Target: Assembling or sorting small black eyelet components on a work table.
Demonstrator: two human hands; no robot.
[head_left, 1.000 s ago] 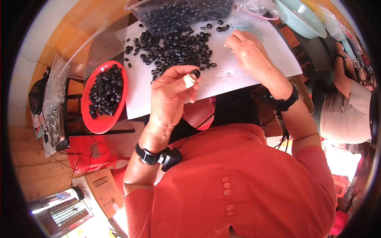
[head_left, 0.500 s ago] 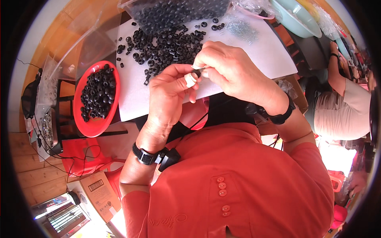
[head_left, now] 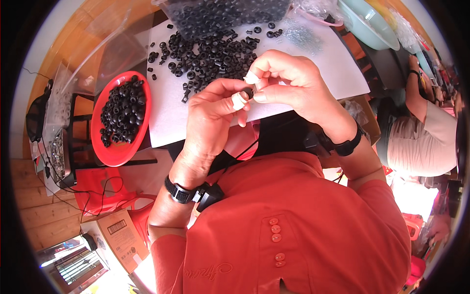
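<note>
Two hands meet over the near side of the white tabletop point(head_left: 338, 73), and from my distant seat I have the left hand point(head_left: 208, 115) closed in a pinch, thumb and forefinger around one small black part point(head_left: 248, 91). White wrapping point(head_left: 238, 101) covers that thumb's tip. The right hand point(head_left: 298, 88) is close in, thumb and wrapped forefinger curled at the part's right side; whether they hold anything tiny, I can't tell from here.

So, precision time! I'd want the left pinch snug and motionless, an anchor, its fingertips clear of whatever face the right fingers need. Let the right do the fine work, coming in straight; pressing aslant could, I judge, flip so small a piece loose. Hands low, too, and nearer the heap of black parts point(head_left: 215, 59): a slip by the table's front edge might be lost below. Clear little pieces point(head_left: 302, 38) lie spread upper right, and the red plate point(head_left: 110, 158), loaded with black parts, sits left, well apart from the fingers.
</note>
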